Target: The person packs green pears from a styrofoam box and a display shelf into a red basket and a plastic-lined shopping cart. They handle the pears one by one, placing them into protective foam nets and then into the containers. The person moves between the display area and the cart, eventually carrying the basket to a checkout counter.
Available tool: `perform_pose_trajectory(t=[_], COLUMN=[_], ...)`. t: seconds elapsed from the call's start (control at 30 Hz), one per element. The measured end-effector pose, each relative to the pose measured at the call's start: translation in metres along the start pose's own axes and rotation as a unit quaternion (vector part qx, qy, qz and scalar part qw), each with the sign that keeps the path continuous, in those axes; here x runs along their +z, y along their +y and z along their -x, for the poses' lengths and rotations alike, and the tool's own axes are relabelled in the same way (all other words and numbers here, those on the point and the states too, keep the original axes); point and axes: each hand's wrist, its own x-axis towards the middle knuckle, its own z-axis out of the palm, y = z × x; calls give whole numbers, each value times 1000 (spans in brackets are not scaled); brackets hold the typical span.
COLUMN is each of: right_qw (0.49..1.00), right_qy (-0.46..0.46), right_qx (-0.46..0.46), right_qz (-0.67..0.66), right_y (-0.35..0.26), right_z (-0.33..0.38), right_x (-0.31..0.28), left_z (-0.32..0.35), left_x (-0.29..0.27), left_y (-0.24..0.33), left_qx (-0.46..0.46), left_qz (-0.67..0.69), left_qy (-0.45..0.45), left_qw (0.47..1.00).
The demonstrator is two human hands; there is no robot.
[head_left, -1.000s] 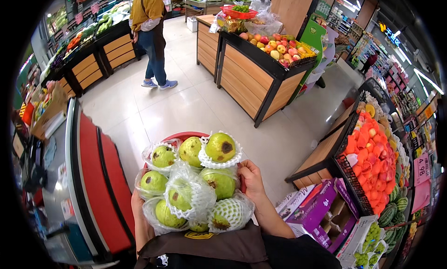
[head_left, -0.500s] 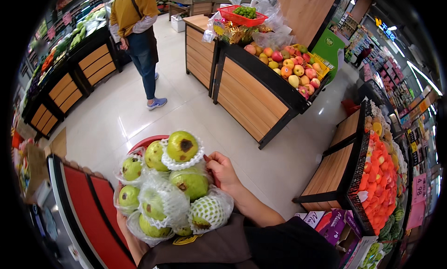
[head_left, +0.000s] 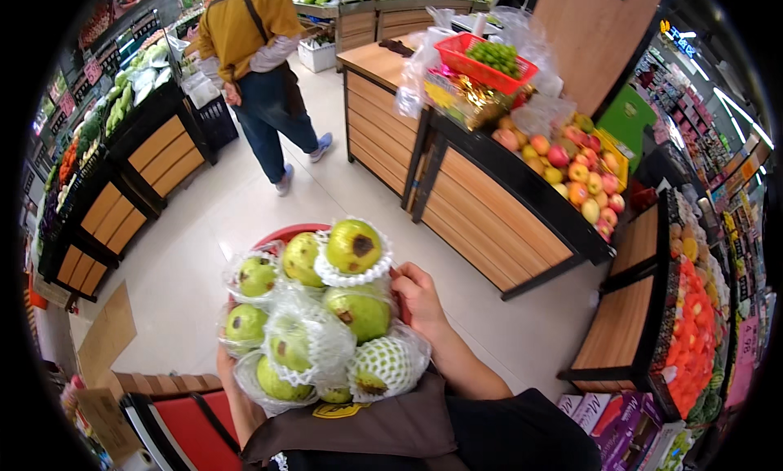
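Observation:
A red basket (head_left: 289, 230) is held against my body, mostly hidden under a heap of large round green fruits (head_left: 359, 312) with brown blemishes. Some of them are wrapped in clear plastic film, and others wear white foam nets (head_left: 387, 361). One fruit (head_left: 353, 245) in a foam collar tops the far side. My right hand (head_left: 418, 296) is closed on the basket's right side, its thumb and bent fingers near the rim. At the left side, my left hand (head_left: 224, 361) holds the basket too; its fingers are largely hidden behind the wrapped fruit.
Ahead on the left, a person (head_left: 253, 71) in a mustard top walks on the tiled floor. A wood-panelled stand (head_left: 489, 218) with apples and a red tray of grapes (head_left: 489, 61) is ahead right. Another fruit stand (head_left: 612, 332) and purple boxes (head_left: 624, 426) flank my right.
The view has shifted forward and turned left, so the apple stand looks nearer and further right. The person ahead has taken a step. Both my hands keep hold of the basket.

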Motion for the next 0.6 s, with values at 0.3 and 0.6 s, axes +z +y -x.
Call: perform_pose_trajectory(t=[0.3, 0.6], right_qw=[1000, 995], right_qy=[-18, -83], right_qx=[14, 35], right_qz=[10, 44], right_y=[-4, -21], right_z=[-213, -414], right_x=[75, 179], left_z=[-207, -379], left_x=[51, 72], left_y=[39, 98], left_qx=[1, 37], left_qz=[116, 102], left_qy=[12, 58], left_qw=[993, 992])
